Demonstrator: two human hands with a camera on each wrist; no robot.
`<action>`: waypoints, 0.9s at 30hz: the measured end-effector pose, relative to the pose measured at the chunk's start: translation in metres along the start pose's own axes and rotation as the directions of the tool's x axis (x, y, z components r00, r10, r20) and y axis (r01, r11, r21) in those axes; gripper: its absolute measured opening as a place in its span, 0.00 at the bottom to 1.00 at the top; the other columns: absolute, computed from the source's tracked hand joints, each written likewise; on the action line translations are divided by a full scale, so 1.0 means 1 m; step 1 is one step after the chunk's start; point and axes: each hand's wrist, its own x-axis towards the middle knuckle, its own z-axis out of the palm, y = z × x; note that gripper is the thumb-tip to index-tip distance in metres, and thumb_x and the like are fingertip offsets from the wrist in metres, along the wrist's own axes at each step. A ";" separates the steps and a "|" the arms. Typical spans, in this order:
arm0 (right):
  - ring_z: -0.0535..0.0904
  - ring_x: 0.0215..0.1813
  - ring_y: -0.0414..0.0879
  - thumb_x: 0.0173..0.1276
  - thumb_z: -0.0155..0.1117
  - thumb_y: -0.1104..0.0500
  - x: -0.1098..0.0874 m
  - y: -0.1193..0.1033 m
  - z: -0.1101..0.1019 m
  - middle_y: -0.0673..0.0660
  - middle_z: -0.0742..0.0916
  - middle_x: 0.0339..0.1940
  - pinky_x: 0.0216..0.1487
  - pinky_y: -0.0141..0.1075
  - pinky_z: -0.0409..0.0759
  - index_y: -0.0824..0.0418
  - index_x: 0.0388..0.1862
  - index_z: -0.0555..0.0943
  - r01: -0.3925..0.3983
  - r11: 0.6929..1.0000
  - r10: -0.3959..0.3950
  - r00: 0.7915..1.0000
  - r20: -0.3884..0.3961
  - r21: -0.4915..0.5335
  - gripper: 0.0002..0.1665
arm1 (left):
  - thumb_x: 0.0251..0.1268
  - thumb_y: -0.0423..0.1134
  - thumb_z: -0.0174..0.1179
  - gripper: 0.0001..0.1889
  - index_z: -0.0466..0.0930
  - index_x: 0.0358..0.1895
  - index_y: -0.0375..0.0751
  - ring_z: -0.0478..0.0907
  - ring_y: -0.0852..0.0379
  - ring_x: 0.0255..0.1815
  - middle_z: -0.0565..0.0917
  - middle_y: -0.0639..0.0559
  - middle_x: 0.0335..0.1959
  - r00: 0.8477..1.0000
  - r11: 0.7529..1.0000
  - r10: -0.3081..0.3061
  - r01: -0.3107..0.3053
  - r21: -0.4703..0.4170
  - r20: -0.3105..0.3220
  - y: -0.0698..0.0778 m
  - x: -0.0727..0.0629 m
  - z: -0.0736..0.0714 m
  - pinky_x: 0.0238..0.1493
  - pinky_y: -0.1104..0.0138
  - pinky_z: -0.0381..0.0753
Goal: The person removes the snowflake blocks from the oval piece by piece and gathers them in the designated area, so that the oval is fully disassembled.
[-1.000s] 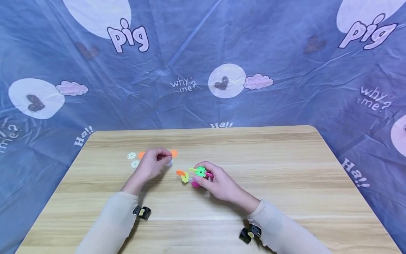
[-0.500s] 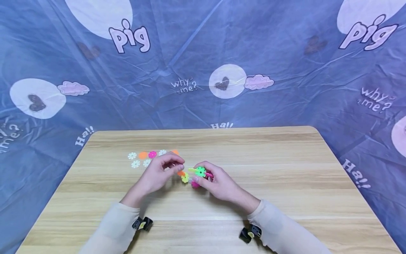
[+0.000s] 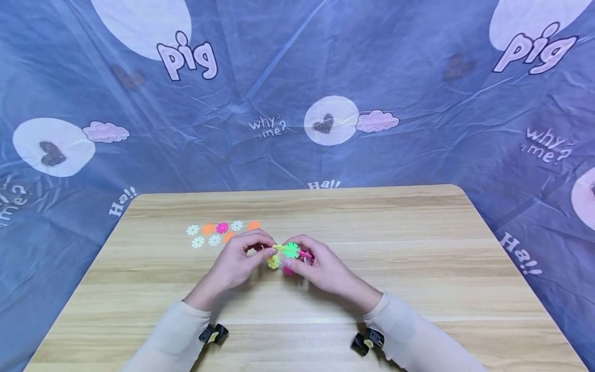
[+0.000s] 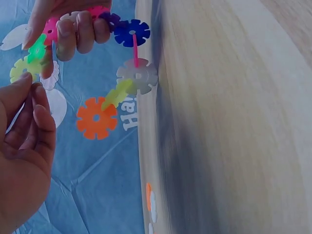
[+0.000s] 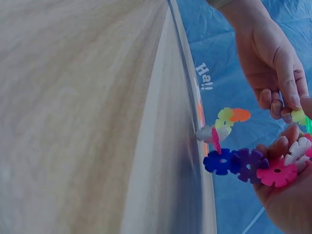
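My right hand (image 3: 323, 266) holds a curved chain of interlocking snowflake discs, the flat notched plastic kind. The green disc (image 3: 292, 250) sits at its fingertips, beside a yellow disc (image 4: 19, 68) at that end. Thumb and forefinger of my left hand (image 3: 241, 261) pinch the edge of this yellow disc. From the right hand the chain runs through a pink disc (image 5: 277, 171), a purple disc (image 5: 249, 166) and a blue disc (image 4: 132, 33), then clear and yellow ones. An orange disc (image 4: 87, 121) ends it. Fingers hide part of the chain.
Loose discs lie flat in rows at the back left of the wooden table (image 3: 395, 222), among them a pink disc (image 3: 222, 227) and a white disc (image 3: 197, 242). My left hand covers some of that area. A blue printed cloth (image 3: 279, 67) hangs behind.
My left hand has moved right and toward me, from the loose discs to the yellow end of the chain. The right hand has stayed nearly in place, still holding the chain.
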 end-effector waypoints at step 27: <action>0.88 0.37 0.58 0.79 0.69 0.59 0.001 -0.004 0.005 0.61 0.89 0.44 0.37 0.33 0.88 0.62 0.70 0.77 0.076 0.995 -0.074 0.996 -0.045 0.062 0.25 | 0.68 0.26 0.70 0.04 0.92 0.43 0.34 0.82 0.63 0.41 0.91 0.41 0.42 0.984 0.992 0.031 -0.052 -0.118 -0.177 0.006 0.000 0.017 0.42 0.70 0.81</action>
